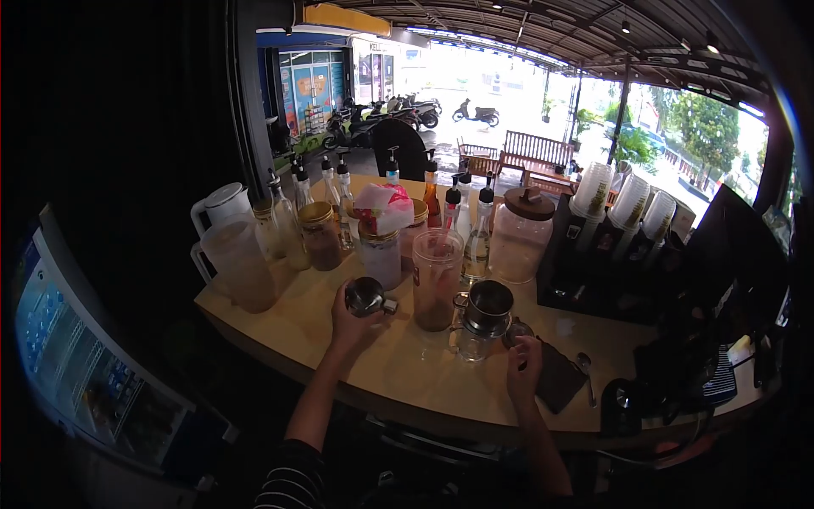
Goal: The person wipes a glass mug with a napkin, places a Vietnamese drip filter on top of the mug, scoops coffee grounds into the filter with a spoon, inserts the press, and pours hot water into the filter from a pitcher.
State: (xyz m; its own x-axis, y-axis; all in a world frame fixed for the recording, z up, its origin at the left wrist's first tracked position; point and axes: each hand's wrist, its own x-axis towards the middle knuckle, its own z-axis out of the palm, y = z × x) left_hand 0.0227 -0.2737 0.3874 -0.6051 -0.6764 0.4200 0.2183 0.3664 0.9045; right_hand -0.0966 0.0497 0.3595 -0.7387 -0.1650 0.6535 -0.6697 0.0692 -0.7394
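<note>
My left hand (349,316) is wrapped round a small dark metal cup (365,297) above the counter, its mouth facing up toward me. Right of it stands a tall clear container (437,280) with reddish-brown contents. A metal drip filter (490,304) sits on a glass cup (476,341) in front of that container. My right hand (524,360) is just right of the glass, its fingers drawn together beside a small dark round object (516,332); whether they grip it is unclear. A dark cloth (558,377) and a spoon (586,373) lie to the right.
Pump bottles (484,229) and lidded jars (320,237) line the counter's back. A pitcher (237,267) stands left, a large glass jar (521,237) right. Stacked plastic cups (629,202) fill a black holder. At far left is a lit fridge (85,339).
</note>
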